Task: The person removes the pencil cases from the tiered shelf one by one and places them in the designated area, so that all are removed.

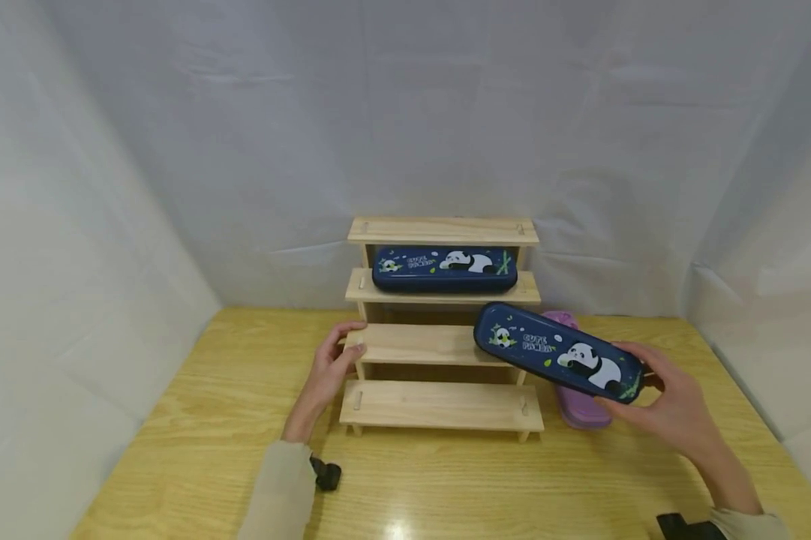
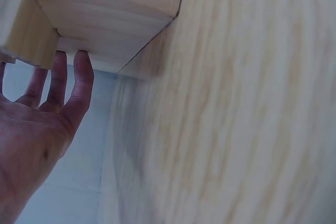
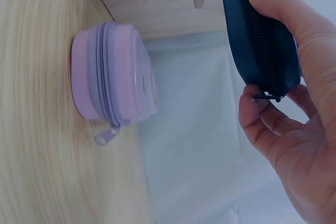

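My right hand grips one end of a dark blue zippered pencil case with a panda print. Held tilted, its far end overlaps the right side of a wooden tiered shelf. In the right wrist view the thumb lies along the case's zipper, with fingers curled round the opposite side. My left hand holds the left end of the shelf's second tier from the bottom. A matching blue panda pencil case lies on the tier below the top one.
A purple zippered pencil case rests on the wooden table, right of the shelf and partly hidden behind the held case in the head view. Pale sheeting encloses the table at the back and both sides.
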Demonstrator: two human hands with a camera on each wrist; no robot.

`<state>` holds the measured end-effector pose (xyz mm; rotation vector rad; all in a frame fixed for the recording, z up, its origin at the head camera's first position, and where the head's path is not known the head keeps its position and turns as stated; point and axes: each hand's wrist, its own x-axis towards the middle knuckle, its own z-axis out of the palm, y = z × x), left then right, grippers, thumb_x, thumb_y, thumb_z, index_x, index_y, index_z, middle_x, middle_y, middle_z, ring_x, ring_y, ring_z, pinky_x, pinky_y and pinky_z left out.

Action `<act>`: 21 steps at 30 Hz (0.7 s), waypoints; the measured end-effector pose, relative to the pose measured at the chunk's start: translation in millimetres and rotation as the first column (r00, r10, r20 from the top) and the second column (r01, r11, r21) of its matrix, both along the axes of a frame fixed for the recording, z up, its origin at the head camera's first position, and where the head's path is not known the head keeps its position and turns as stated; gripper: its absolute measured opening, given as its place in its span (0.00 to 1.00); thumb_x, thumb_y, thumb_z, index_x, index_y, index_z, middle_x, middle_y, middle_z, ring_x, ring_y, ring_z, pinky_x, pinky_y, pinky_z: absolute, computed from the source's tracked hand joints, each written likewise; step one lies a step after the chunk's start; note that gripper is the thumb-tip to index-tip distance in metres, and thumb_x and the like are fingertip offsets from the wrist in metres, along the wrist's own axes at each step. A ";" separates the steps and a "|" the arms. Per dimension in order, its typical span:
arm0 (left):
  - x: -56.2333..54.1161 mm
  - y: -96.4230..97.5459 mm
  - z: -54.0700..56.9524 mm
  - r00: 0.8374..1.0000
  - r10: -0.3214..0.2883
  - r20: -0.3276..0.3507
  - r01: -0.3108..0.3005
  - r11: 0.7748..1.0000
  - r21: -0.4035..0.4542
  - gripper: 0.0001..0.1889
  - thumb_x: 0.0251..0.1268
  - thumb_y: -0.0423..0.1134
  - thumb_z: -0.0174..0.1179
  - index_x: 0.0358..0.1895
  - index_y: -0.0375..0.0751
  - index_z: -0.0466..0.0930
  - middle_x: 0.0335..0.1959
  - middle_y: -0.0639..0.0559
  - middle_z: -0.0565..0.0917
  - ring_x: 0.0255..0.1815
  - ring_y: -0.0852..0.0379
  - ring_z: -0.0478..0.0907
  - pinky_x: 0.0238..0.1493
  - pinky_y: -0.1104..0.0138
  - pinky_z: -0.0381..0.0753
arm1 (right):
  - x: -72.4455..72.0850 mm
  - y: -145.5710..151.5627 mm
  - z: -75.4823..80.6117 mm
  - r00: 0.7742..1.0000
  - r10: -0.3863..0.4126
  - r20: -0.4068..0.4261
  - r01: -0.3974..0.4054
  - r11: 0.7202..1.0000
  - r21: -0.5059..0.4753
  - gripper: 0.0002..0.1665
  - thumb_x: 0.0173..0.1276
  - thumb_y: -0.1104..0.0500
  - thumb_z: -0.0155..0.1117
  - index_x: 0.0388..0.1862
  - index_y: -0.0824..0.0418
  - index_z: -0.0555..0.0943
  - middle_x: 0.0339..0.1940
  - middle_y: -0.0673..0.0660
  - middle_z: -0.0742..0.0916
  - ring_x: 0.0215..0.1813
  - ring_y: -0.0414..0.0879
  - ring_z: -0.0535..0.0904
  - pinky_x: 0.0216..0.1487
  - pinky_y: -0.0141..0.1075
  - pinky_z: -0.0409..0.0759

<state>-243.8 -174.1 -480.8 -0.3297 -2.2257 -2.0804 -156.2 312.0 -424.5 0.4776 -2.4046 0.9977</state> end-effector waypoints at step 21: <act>1.5 0.6 0.6 1.000 -0.001 0.001 0.001 1.000 -0.004 0.19 0.77 0.36 0.54 0.67 0.39 0.72 0.60 0.46 0.72 0.44 0.62 0.77 0.43 0.63 0.85 | 20.9 35.5 5.9 0.993 -0.114 0.034 0.115 0.993 -0.010 0.53 0.37 0.72 0.87 0.68 0.60 0.77 0.57 0.25 0.76 0.48 0.26 0.72 0.41 0.13 0.72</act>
